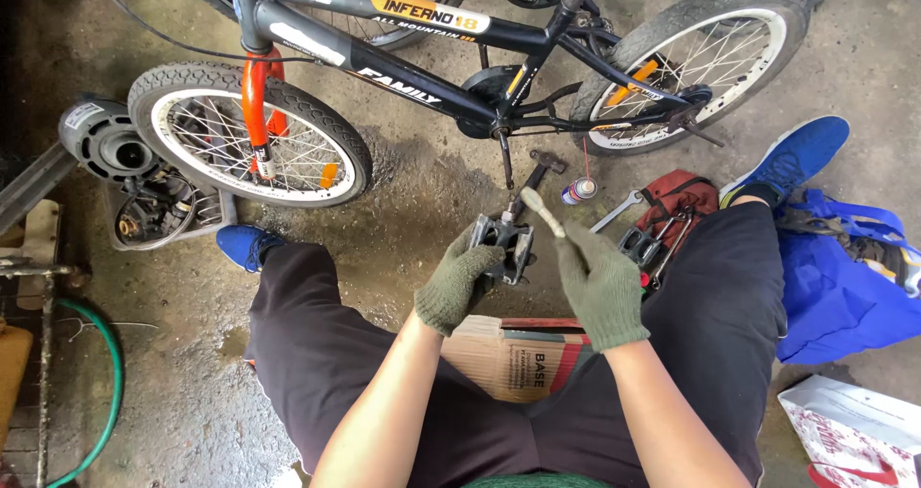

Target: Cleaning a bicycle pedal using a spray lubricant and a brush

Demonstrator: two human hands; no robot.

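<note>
Both gloved hands (459,279) (601,279) fisted, raised.

**Bike repair spot, rough workshop floor**

Looks like an informal workshop/garage, prob. bike repair; bare concrete floor (422,200), stained dark w/ oil and damp patches; a small black-and-orange kids' bicycle (403,56) standing at 12 o'clock, second bike's wheel behind it; spray can (578,190) and wrench (619,210) lying on the ground at 1 o'clock; red tool pouch (681,200) w/ tools spilling out at 2 o'clock; an old motor part (106,138) and a crate of greasy spares (163,214) at 10 o'clock; green hose (106,354) and rusty metal frame (38,277) at 8 o'clock; flattened cardboard box (518,358) used as a seat pad at centre.
</note>
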